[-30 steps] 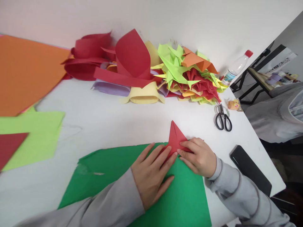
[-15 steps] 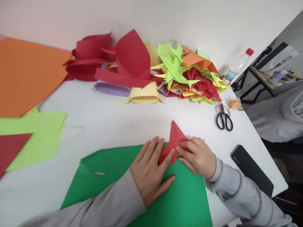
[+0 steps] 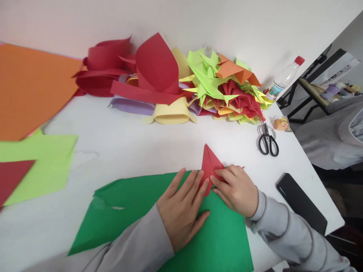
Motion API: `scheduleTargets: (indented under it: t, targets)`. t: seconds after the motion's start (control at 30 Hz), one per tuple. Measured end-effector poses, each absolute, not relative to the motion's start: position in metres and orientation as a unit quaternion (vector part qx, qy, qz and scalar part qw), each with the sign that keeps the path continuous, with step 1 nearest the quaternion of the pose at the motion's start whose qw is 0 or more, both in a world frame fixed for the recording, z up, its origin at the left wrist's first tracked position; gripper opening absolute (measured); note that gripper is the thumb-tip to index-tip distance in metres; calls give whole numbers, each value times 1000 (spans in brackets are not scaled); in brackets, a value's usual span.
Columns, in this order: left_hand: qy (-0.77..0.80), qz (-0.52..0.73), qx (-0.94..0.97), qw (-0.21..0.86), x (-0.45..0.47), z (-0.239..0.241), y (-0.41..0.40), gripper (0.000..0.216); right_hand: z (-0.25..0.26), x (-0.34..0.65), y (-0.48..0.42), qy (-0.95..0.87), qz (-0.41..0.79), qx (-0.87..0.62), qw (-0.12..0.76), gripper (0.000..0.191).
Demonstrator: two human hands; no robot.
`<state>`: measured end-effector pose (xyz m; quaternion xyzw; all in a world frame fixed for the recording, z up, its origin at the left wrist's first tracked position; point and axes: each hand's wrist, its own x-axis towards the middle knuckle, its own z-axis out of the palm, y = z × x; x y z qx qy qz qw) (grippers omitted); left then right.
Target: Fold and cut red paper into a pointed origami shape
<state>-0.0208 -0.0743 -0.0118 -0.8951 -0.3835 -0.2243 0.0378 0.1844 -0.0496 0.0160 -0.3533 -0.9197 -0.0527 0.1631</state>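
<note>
A folded red paper shape (image 3: 210, 162) with a pointed tip lies over the back edge of a green paper sheet (image 3: 227, 236). My left hand (image 3: 183, 211) is stretched out flat from the left, its fingertips pressing on the left part of the red paper and covering it. From the right, my right hand (image 3: 236, 189) has its fingers curled together on the right part of the folded paper. A small red point sticks out behind the right hand. The fingertips of both hands nearly meet at the middle of the fold.
Rolled paper pieces (image 3: 157, 68) and a heap of folded paper (image 3: 210, 79) line the wall. Scissors (image 3: 268, 141), a wrapped snack (image 3: 280, 123), a bottle (image 3: 283, 81) and a black phone (image 3: 302, 204) lie right. Orange (image 3: 34, 87) and light green sheets (image 3: 48, 166) lie left.
My left hand's fingers have shifted right and drawn closer together, now covering the red paper's left flap that showed before. My right hand stays nearly in place on the paper.
</note>
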Motion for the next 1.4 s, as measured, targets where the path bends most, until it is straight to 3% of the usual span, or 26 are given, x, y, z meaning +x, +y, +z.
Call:
scheduleTargets:
  t: [0.7,1.13,1.4]
  targets:
    - [-371,-282,-885,-19,-20,-5,-72,40,18,185,-50,-920,-29,-365,140,26]
    - [-356,-358,-861,53,-22,-10,-68,30,16,188,-49,-919,-24,-357,162,23]
    - [-352,-329,-868,121,-24,-2,-64,23,15,188,-49,-920,-37,-361,149,22]
